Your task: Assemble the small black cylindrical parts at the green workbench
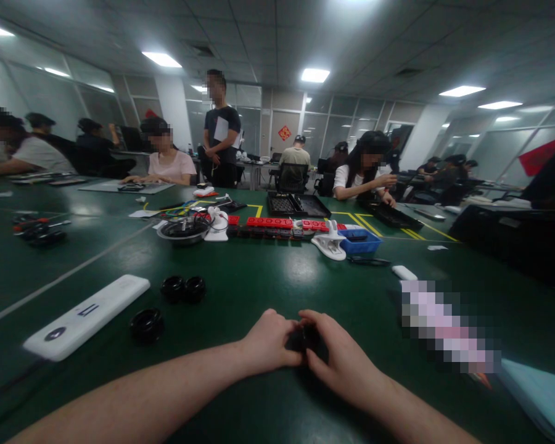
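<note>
My left hand (271, 338) and my right hand (340, 351) meet low in the middle of the view, fingers curled from both sides around a dark, round-looking black part (309, 338). Much of that part is covered by the fingers, so its exact kind cannot be made out. Left of my hands, a pair of glossy black ring-shaped parts (184, 288) stands side by side on the green table (240, 290). A similar black ring-shaped part (147, 325) lies a little nearer to me.
A long white device (87, 317) with a cable lies at left. Farther back are a round metal tray (181, 231), red strips (271, 223), a white clip (329, 242) and a blue bin (361, 240). A light-blue object (539, 394) sits at right. Several people work around the table.
</note>
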Tool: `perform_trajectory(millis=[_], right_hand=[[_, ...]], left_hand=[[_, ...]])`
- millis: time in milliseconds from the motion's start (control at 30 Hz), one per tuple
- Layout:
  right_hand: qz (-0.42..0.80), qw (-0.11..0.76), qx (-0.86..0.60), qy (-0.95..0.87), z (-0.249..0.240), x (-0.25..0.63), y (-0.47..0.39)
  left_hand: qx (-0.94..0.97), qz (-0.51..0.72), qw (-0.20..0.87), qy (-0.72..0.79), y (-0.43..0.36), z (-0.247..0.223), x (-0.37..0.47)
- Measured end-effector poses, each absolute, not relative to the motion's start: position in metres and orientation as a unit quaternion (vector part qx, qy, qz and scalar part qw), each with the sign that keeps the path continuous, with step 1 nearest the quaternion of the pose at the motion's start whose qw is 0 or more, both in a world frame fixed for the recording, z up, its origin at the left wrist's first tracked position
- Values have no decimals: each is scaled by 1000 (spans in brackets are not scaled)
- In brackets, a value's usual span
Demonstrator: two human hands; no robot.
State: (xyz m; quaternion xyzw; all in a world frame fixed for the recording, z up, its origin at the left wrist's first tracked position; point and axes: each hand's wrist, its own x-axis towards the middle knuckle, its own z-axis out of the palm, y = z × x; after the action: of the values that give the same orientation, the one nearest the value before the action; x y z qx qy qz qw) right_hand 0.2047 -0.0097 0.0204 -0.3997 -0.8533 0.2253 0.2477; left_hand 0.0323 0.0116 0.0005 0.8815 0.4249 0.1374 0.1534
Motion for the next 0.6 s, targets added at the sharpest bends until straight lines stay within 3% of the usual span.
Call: perform_trajectory(millis=[300,600], right_hand=[[211,244,-473,-820,23,201,-6],[199,250,-404,-857,26,204,-13]], left_hand=[[882,140,145,426,12,-1,32],[881,142,150,427,12,0,33]])
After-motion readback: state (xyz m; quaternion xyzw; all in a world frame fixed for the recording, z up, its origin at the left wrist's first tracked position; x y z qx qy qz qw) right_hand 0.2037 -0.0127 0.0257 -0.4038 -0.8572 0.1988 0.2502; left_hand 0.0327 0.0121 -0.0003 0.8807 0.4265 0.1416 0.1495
